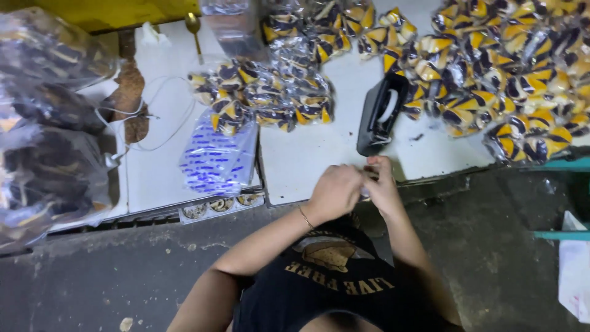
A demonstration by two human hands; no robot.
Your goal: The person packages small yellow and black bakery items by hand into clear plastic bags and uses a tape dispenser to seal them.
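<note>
Near the frame's middle, left hand point(334, 192) and right hand point(382, 184) pinch something small together, their grip closed on a hidden item, beside the black tool point(381, 114) on the bench point(307, 160); probably sealing needs care.

Two hands meet at the table point(319, 160) edge, the left hand point(335, 192) and the right hand point(382, 184), fingers point(369, 175) together. Just beyond the fingers stands one black tape dispenser point(381, 114). Farther out and to the right lie yellow-and-black wrapped packets point(491, 74), too many to count. Left of the fingers lies one clear bag with blue print point(218, 157). One spoon point(194, 31) lies at the far edge.
</note>
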